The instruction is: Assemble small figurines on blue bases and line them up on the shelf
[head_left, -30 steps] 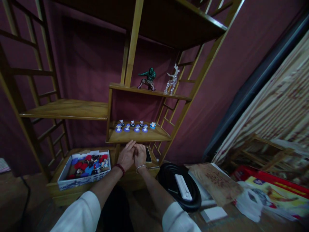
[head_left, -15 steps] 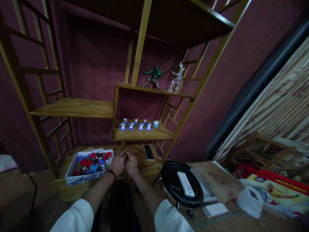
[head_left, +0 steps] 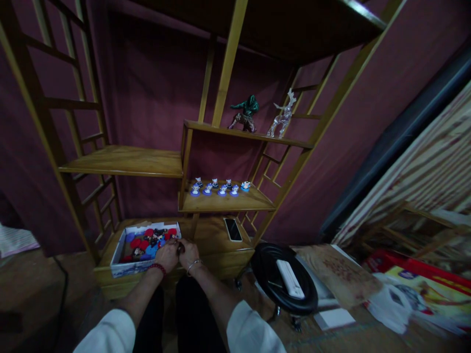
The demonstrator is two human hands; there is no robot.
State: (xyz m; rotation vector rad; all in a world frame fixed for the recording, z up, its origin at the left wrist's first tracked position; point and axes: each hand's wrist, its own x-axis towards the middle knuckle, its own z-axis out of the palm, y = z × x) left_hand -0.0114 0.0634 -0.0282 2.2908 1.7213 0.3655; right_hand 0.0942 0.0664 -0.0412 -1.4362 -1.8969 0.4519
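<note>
1. To your left, the box (head_left: 135,268) sits at the left end of the base (head_left: 211,240), its front wall near the base's front edge; red, blue and dark figures (head_left: 150,241) lie jumbled inside
2. Your left hand (head_left: 167,256), with red beads at its wrist, is at the box's front right corner, fingers curled in against the other hand; I cannot tell whether they grip anything
3. Your right hand (head_left: 189,253), with a silvery bracelet at its wrist, meets it fingertips to fingertips; what lies between is hidden
4. Above and behind, the low shelf (head_left: 228,204) bears four purple-based figurines (head_left: 222,190) in front, three dark ones (head_left: 215,183) behind, and a blue one (head_left: 245,186) at the right
5. The phone (head_left: 233,230) lies flat near the base's right end
6. Higher up stand a green statue (head_left: 245,113) and, nearer that shelf's right end, a clear deer (head_left: 282,116)
7. Right of the base, a black stool (head_left: 262,262) carries a white bar (head_left: 290,279)
8. Farthest right lie a plastic bag (head_left: 390,308) and a red-and-yellow carton (head_left: 436,294)
</note>
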